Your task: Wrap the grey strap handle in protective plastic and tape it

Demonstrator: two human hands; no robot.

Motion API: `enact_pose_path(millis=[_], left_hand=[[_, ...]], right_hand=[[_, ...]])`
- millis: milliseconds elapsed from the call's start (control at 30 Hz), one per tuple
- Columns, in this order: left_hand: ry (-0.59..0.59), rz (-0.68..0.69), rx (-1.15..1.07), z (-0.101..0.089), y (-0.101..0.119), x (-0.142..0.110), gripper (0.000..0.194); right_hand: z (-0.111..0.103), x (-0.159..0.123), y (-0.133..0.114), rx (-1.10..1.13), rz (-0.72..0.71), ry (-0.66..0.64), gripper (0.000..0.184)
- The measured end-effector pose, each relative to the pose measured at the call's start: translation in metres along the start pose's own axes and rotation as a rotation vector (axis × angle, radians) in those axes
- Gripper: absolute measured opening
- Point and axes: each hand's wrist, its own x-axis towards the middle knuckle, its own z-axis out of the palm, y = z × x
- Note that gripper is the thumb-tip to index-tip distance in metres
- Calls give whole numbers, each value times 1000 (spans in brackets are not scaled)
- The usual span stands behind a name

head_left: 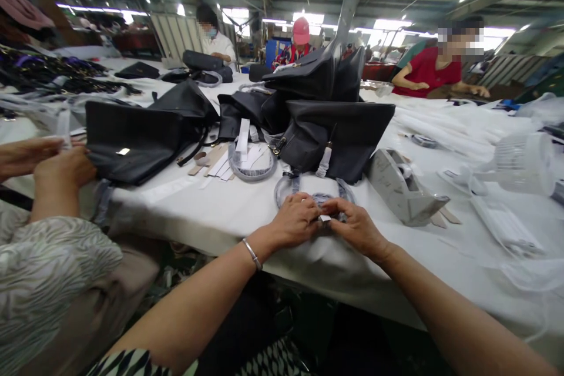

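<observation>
A small white piece [325,218] is lying between the person's two hands, at the front edge of the white-covered worktop [189,211]. It is showing just at the fingertips of the left grip [294,220], with the thumb of the right grip [358,228] sitting close on its other side. Both grips are bending inward with little gap at the fingers; which one is actually pinching the piece, one cannot tell, as the fingers are hiding its edges.

A plastic-wrapped handle [346,190] is looping out behind the fingers, the left grip covering part of its near side. Beyond it a black bag [352,135] is leaning on the worktop, a wrapped tag [325,161] hanging down its front. A grey tape dispenser [396,191] is standing to the right of the bag, near the right grip but apart from it. Paper strips [220,161] are lying to the left, well clear of the left grip. Farther left, a co-worker's hands [66,167] are working beside another black bag [132,141].
</observation>
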Motion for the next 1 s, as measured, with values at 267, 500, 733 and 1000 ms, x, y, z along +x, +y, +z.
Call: enact_pose_path(millis=[267,500,733,1000], left_hand=[[32,-218,19,3,18,1,29],[38,-406,-88,10,22,9,19],[40,-435,-155,4,21,13,18],[186,-266,-246,17,5,7,13]], right_hand=[[7,11,4,127,92,106,13],[15,9,14,199,102,207,14],[14,12,11,238,142,235,13],[18,-5,3,34,23,269,15]])
